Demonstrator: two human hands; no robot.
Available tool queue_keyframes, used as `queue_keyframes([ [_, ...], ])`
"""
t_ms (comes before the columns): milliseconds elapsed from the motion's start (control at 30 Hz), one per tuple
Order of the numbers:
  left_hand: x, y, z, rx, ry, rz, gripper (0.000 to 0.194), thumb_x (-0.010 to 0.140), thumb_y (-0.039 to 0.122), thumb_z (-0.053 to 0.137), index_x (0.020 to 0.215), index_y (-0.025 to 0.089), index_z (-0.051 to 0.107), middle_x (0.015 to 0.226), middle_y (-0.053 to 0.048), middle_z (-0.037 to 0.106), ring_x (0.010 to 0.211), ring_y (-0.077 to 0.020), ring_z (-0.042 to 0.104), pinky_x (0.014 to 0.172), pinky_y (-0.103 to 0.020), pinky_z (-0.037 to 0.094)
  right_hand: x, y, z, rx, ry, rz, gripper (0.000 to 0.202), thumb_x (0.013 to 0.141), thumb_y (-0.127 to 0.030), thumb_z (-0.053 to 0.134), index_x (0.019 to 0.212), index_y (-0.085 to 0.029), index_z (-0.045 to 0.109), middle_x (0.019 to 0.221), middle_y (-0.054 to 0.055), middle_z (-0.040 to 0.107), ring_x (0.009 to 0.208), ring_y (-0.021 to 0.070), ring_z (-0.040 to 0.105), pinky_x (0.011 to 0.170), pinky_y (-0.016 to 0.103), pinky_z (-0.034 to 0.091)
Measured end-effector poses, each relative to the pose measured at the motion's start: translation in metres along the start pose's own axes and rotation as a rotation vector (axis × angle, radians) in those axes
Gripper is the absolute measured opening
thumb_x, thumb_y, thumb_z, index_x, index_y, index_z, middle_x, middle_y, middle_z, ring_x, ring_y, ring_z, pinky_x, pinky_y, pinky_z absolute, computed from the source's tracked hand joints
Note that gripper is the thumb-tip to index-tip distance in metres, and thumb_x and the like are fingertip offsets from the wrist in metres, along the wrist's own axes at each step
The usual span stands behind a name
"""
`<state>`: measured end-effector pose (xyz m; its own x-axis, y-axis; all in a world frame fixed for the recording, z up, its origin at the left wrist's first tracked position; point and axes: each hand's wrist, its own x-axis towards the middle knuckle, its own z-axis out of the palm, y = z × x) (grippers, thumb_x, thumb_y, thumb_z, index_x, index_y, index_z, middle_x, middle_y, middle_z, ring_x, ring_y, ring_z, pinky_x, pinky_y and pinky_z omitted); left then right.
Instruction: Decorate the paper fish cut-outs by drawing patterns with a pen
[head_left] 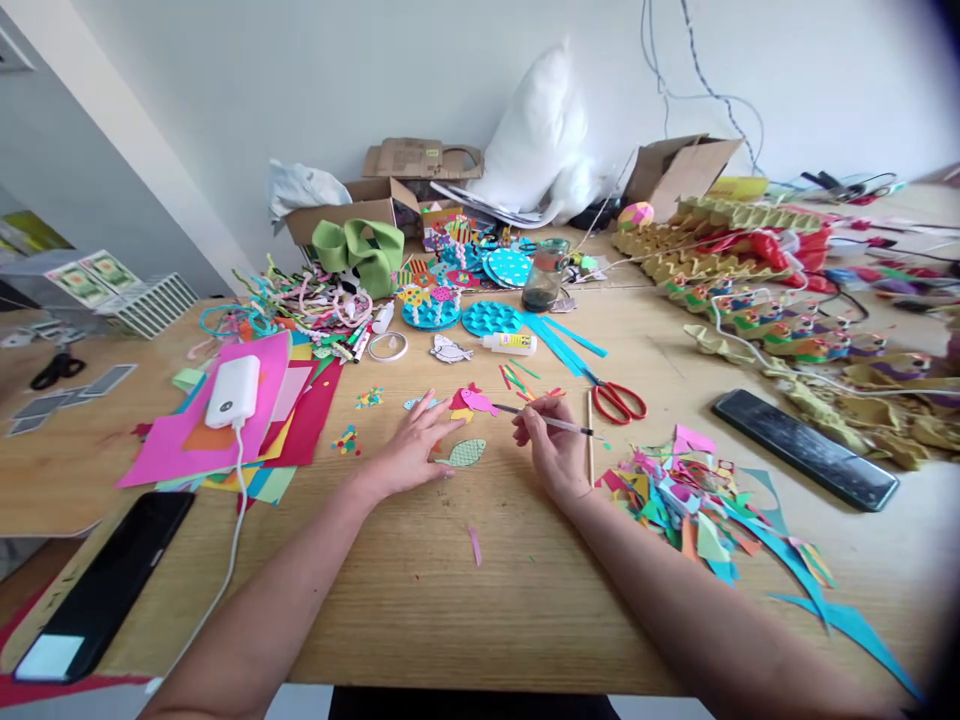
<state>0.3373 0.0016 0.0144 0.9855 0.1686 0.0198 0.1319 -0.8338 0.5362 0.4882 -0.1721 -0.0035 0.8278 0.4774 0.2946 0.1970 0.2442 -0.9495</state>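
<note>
My right hand (551,440) pinches a thin pen (562,424), its tip pointing left beside a pink paper fish (478,401). My left hand (415,440) lies palm down with its fingers spread, near several small paper fish. A green patterned fish (466,453) rests just right of its fingers. Behind the fingertips is a blue fish, partly hidden. Farther back lie a white fish cutout (450,349) and a glue bottle (511,343). A thin wooden stick (589,450) lies beside my right hand.
Red-handled scissors (619,402) and a pile of paper scraps (694,500) lie right, with a dark phone (806,448) beyond. Coloured sheets (176,425) carry a white power bank (233,391) at left. Blue scalloped discs (491,318) and a glass jar (544,275) stand behind.
</note>
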Motion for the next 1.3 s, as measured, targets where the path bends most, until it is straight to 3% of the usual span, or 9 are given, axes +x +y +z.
queue_keyframes([
  [133, 0.0, 0.007, -0.004, 0.025, 0.038, 0.012, 0.067, 0.067, 0.02, 0.083, 0.129, 0.029, 0.06, 0.155, -0.008, 0.033, 0.148, -0.0358, 0.01, 0.116, -0.058, 0.019, -0.002, -0.001, 0.002, -0.032, -0.052, -0.094, 0.027, 0.097, -0.044, 0.046, 0.111, -0.022, 0.052, 0.084, 0.004, 0.069, 0.068, 0.0153, 0.065, 0.063, 0.031, 0.054],
  [233, -0.002, 0.012, -0.006, -0.004, 0.073, 0.024, 0.055, 0.067, 0.016, 0.082, 0.12, 0.027, 0.068, 0.153, -0.009, 0.038, 0.146, -0.0368, 0.017, 0.115, -0.058, 0.023, -0.003, 0.002, 0.001, -0.14, -0.112, -0.165, 0.026, 0.099, -0.042, 0.041, 0.111, -0.022, 0.053, 0.09, 0.006, 0.071, 0.078, 0.0178, 0.068, 0.072, 0.035, 0.055],
  [367, -0.003, 0.01, -0.001, -0.158, 0.226, 0.026, 0.038, 0.074, 0.008, 0.072, 0.106, 0.027, 0.074, 0.137, -0.007, 0.058, 0.136, -0.03, 0.043, 0.113, -0.05, 0.034, -0.002, 0.005, -0.001, -0.376, -0.225, -0.307, 0.02, 0.1, -0.035, 0.041, 0.112, -0.023, 0.052, 0.092, 0.006, 0.073, 0.085, 0.0199, 0.069, 0.08, 0.037, 0.053],
  [533, 0.0, 0.002, 0.011, -0.195, 0.416, -0.042, 0.031, 0.084, 0.005, 0.055, 0.105, 0.019, 0.073, 0.118, -0.01, 0.069, 0.111, -0.0216, 0.064, 0.101, -0.041, 0.048, -0.001, 0.005, -0.001, -0.585, -0.383, -0.458, 0.017, 0.099, -0.025, 0.04, 0.101, -0.021, 0.056, 0.091, 0.009, 0.071, 0.084, 0.021, 0.067, 0.073, 0.033, 0.051],
  [733, 0.01, 0.012, 0.02, -0.135, 0.466, -0.03, 0.03, 0.073, -0.001, 0.066, 0.091, 0.022, 0.076, 0.103, -0.006, 0.072, 0.102, -0.0221, 0.065, 0.098, -0.04, 0.049, -0.003, 0.008, 0.001, -0.881, -0.585, -0.536, 0.016, 0.088, -0.015, 0.055, 0.103, -0.018, 0.058, 0.093, 0.01, 0.07, 0.097, 0.0268, 0.058, 0.083, 0.038, 0.046],
  [867, 0.011, 0.015, 0.031, -0.102, 0.491, -0.031, 0.035, 0.073, -0.006, 0.063, 0.092, 0.02, 0.075, 0.101, -0.007, 0.072, 0.101, -0.0229, 0.064, 0.097, -0.041, 0.05, -0.005, 0.007, 0.003, -0.97, -0.639, -0.516, 0.021, 0.084, -0.011, 0.057, 0.105, -0.017, 0.058, 0.094, 0.009, 0.07, 0.099, 0.0277, 0.055, 0.085, 0.038, 0.044],
  [1033, 0.006, 0.01, 0.04, -0.106, 0.49, -0.034, 0.037, 0.074, -0.006, 0.062, 0.1, 0.018, 0.073, 0.104, -0.008, 0.071, 0.103, -0.0227, 0.064, 0.096, -0.04, 0.05, -0.006, 0.006, 0.004, -0.96, -0.64, -0.507, 0.025, 0.082, -0.005, 0.053, 0.103, -0.016, 0.058, 0.096, 0.009, 0.069, 0.098, 0.0269, 0.054, 0.084, 0.037, 0.043],
  [1300, 0.004, 0.011, 0.04, -0.172, 0.456, -0.046, 0.047, 0.068, -0.008, 0.06, 0.104, 0.02, 0.073, 0.101, -0.007, 0.073, 0.1, -0.0253, 0.062, 0.094, -0.042, 0.049, -0.005, 0.01, 0.004, -0.807, -0.611, -0.521, 0.031, 0.079, -0.001, 0.049, 0.104, -0.019, 0.057, 0.093, 0.008, 0.07, 0.091, 0.0262, 0.055, 0.081, 0.039, 0.046],
])
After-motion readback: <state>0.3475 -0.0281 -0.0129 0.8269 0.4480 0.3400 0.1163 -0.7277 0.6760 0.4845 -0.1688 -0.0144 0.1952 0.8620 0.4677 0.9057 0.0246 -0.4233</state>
